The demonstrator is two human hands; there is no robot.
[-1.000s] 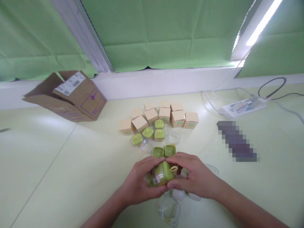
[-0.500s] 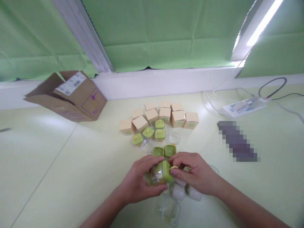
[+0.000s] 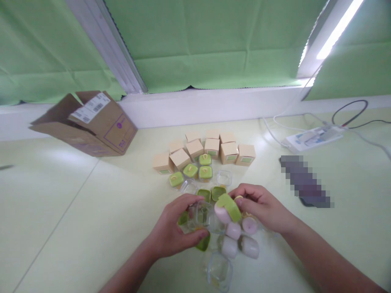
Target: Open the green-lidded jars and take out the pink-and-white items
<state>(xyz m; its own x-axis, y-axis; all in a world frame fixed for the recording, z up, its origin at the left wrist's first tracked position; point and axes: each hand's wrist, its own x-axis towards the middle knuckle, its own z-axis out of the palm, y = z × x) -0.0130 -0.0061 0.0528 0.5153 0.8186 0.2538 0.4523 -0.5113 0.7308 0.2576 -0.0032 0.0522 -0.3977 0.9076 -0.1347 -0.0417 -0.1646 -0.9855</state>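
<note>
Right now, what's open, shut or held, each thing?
Big cardboard box: flaps open.
Front small boxes: shut.
Green-topped containers: lids on.
Two loose green lids: hollow side up.
Clear container: in the left hand, lid off.
Green lid: in the right hand.
Power strip: cables plugged in.

Passage runs over the table [image 3: 76, 211] at lower left. Jars [image 3: 205, 173] and boxes [image 3: 229, 152] block the centre, a carton [image 3: 117, 132] the upper left.

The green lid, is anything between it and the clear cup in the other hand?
Yes: a pale pink piece sits on the side of the green lid facing the clear cup. The right hand holds the lid, the left hand the cup. I can't tell if something see-through is there too.
</note>
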